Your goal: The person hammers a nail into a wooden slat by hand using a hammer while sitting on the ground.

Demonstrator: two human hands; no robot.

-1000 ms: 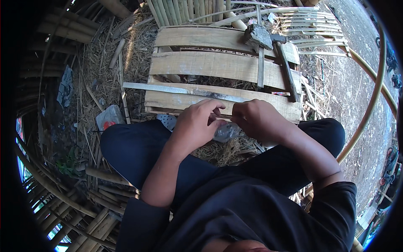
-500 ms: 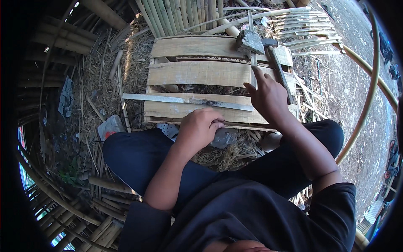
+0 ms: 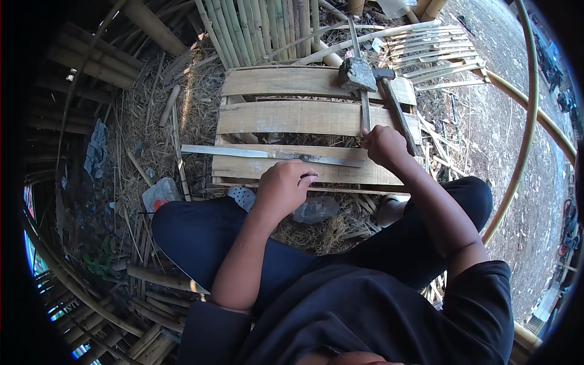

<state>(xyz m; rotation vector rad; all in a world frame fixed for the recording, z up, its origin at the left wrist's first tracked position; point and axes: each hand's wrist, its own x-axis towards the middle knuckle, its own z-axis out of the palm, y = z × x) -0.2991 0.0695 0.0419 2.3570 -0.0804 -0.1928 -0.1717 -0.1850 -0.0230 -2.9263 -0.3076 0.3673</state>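
I sit on the ground facing a low pallet of three wooden planks (image 3: pixel 292 115). A long flat metal blade (image 3: pixel 255 152) lies across the nearest plank. My left hand (image 3: pixel 283 191) hovers at the front edge of that plank, with a small thin sliver (image 3: pixel 309 177) pinched between thumb and forefinger. My right hand (image 3: pixel 383 145) is over the right end of the planks, its fingers curled on the lower end of a thin slat (image 3: pixel 365 112). A grey stone (image 3: pixel 357 74) rests on that slat. A hammer (image 3: pixel 394 103) lies just right of my right hand.
Bamboo poles (image 3: pixel 261 30) lean behind the pallet and a slatted bamboo panel (image 3: pixel 438 52) lies at the back right. A long curved bamboo pole (image 3: pixel 523 152) runs down the right. A crushed plastic bottle (image 3: pixel 313 210) and a red-and-white packet (image 3: pixel 159 193) lie in the straw by my knees.
My right hand left my left hand, went up and right across the planks, and now closes at the thin slat's end. The left hand stayed at the front plank.
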